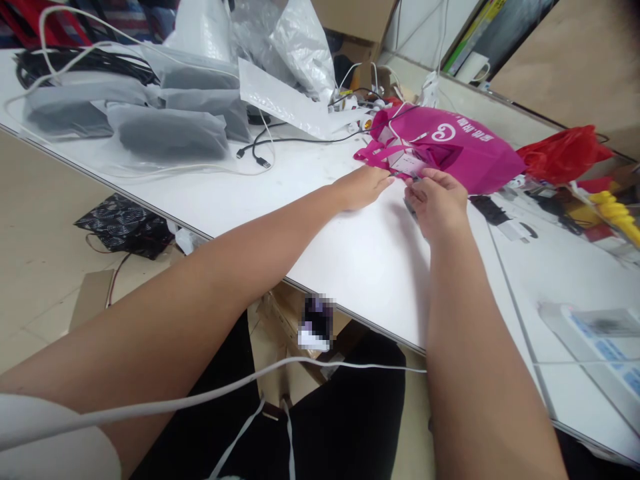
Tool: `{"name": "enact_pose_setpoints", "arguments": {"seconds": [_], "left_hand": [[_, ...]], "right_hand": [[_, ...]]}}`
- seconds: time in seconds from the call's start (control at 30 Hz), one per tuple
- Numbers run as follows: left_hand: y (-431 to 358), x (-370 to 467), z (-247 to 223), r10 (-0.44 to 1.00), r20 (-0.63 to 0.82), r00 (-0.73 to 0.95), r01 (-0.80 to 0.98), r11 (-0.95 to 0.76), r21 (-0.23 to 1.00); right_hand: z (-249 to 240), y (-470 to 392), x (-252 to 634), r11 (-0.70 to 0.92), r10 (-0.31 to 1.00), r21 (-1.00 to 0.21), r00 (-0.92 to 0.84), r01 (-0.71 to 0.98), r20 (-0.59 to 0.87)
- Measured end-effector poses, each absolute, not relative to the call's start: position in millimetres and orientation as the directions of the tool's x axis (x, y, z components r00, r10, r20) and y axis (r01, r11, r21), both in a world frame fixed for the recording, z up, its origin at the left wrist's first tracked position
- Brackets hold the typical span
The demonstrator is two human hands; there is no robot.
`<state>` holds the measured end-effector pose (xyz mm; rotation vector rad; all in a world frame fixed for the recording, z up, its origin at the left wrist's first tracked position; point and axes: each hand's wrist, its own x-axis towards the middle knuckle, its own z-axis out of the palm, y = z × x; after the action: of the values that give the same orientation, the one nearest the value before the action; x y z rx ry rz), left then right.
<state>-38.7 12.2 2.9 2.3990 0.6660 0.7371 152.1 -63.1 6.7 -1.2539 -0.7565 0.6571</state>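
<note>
A magenta bag (pixel 450 150) lies flat on the white table (pixel 360 253), its long side running from the open mouth near the hands out toward the far right, where it almost meets a crumpled red plastic bag (pixel 565 153). White printing sits on its upper face: a round swirl logo and a row of characters too small and tilted for me to read. At the mouth there is a small pale card or packet (pixel 407 163), and both hands meet right there. The left hand (pixel 363 187) lies palm down with its fingertips on the bag's edge; the right hand (pixel 437 200) is curled, thumb and fingers pinching something small at the opening, though what exactly I cannot make out. Farther left, black cables (pixel 260 150) trail across the table toward grey wrapped bundles (pixel 170 130) and clear plastic bags (pixel 295 47). At the near right edge lies a white box (pixel 600 340) with blue markings, blurred beyond reading.
</note>
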Motion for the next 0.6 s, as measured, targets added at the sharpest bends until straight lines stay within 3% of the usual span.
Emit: {"name": "enact_pose_setpoints", "arguments": {"seconds": [0.47, 0.6], "left_hand": [[7.3, -37.8, 5.6, 0.559, 0.294, 0.775, 0.331, -0.756, 0.565], [8.9, -36.4, 5.0, 0.546, 0.282, 0.789, 0.335, -0.767, 0.547]], "right_hand": [[11.3, -63.0, 146.3, 0.216, 0.680, -0.972, 0.729, -0.089, 0.084], [14.3, -64.4, 144.2, 0.258, 0.658, -0.944, 0.753, -0.205, 0.016]]}}
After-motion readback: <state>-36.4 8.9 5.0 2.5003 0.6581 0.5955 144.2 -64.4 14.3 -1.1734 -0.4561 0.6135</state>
